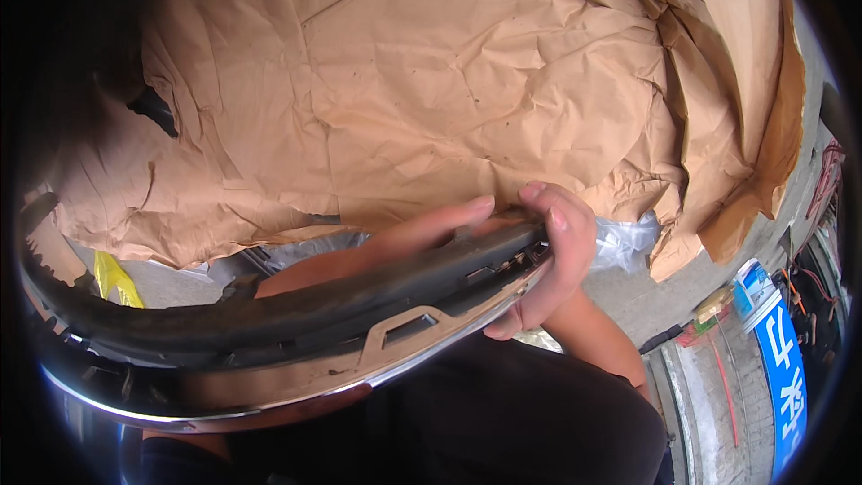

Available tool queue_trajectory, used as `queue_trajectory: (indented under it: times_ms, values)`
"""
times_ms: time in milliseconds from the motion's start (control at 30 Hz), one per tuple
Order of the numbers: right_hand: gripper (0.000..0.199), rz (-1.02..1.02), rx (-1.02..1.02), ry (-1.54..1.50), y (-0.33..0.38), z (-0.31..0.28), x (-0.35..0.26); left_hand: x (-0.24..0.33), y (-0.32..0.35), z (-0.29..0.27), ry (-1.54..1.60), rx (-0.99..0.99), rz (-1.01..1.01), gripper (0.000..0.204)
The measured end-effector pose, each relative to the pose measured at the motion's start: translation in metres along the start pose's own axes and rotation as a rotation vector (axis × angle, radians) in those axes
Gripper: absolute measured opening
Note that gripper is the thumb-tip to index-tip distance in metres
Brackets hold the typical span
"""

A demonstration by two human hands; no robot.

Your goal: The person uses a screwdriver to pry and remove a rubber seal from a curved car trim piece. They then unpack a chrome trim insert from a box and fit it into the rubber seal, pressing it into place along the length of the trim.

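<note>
A long curved car trim strip, black plastic with a bright chrome lower edge, spans the lower left and middle above my lap. Its outer face reflects the brown paper, and a cut-out tab stands near its right part. My right hand is wrapped round the right end, its fingers on both sides. From the left, my left forearm passes behind the strip, and my left hand lies along its far edge. One stretched finger points toward the right end; the strip hides the hand's other fingers.
Crumpled brown paper, torn at its left, fills the far side. Clear plastic film shows under its edge. A yellow piece lies left; a blue sign, a white-and-blue container, cables and tools are at right.
</note>
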State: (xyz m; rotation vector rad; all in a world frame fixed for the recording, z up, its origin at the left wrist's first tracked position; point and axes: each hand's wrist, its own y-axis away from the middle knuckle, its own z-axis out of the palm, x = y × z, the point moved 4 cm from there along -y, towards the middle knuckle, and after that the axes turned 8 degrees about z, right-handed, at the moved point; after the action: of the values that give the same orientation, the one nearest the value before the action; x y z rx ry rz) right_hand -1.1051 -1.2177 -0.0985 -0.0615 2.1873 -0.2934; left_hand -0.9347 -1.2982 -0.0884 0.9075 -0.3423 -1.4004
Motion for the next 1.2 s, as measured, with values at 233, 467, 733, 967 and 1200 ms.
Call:
queue_trajectory:
  times_ms: [233, 467, 733, 967, 1200]
  values:
    - [0.107, 0.027, 0.017, 0.002, -0.005, -0.001, 0.009, 0.003, 0.000, 0.001, -0.101, -0.055, 0.091, 0.061]
    - [0.083, 0.659, 0.144, -0.433, 0.021, -0.025, 0.025, 0.006, -0.026, 0.002, -0.350, -0.195, 0.328, 0.061]
    - [0.051, 0.552, -0.190, 0.019, 0.036, -0.048, 0.039, 0.007, -0.074, 0.026, -0.360, -0.771, 0.503, 0.070]
    - [0.055, 0.641, -0.135, -0.079, 0.055, -0.046, 0.046, -0.002, -0.075, 0.054, -0.394, -0.935, 0.734, 0.073]
    - [0.042, 1.058, -0.203, -0.771, 0.075, -0.050, 0.033, -0.007, -0.043, 0.084, -0.326, -1.047, 0.738, 0.072]
